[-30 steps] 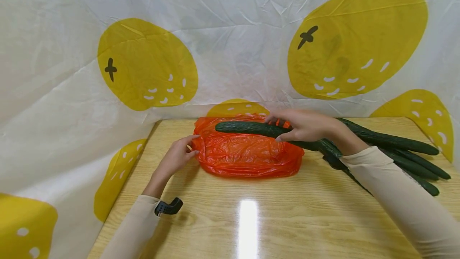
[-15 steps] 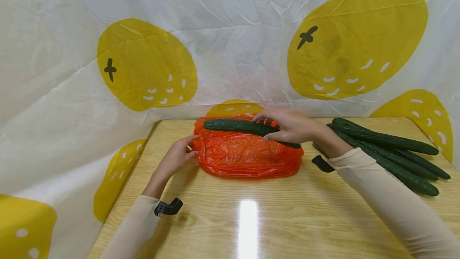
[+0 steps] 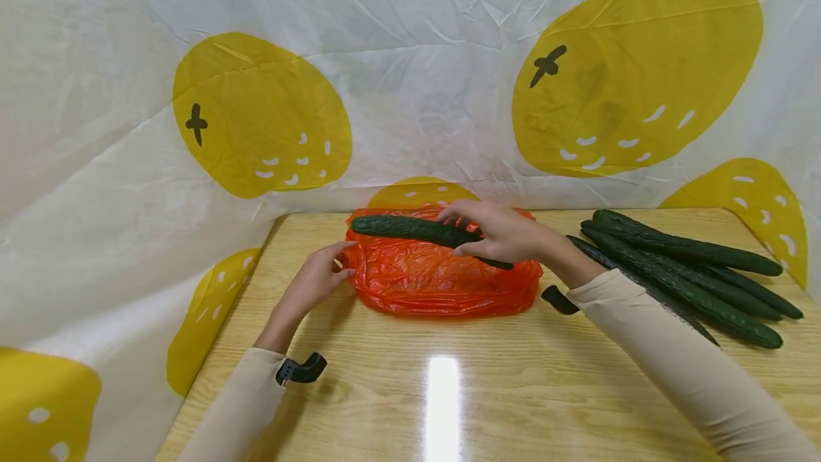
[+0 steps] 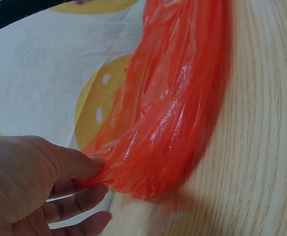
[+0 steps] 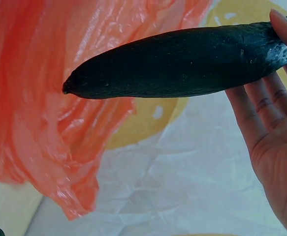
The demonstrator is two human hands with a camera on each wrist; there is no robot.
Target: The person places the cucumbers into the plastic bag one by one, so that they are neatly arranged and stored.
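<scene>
A red plastic bag [image 3: 442, 276] lies on the wooden table with its sides bunched low around an opening. My left hand [image 3: 314, 280] pinches the bag's left edge between thumb and forefinger; the left wrist view shows the gathered film [image 4: 153, 147] at the fingertips. Above the bag, my right hand [image 3: 507, 234] grips a long dark green cucumber [image 3: 410, 228], which stretches sideways over the opening. In the right wrist view the thumb and fingers hold the cucumber [image 5: 173, 64] near one end of what shows, and its tapered tip hangs apart from the bag.
Several more cucumbers [image 3: 693, 255] lie in a loose pile on the right of the table [image 3: 359, 391]. A white cloth with yellow fruit prints [image 3: 417, 113] stands close behind the bag and along the left side.
My right hand has carried the cucumber leftward from near the pile until it is over the bag. The left hand has stayed at the bag's left edge.
</scene>
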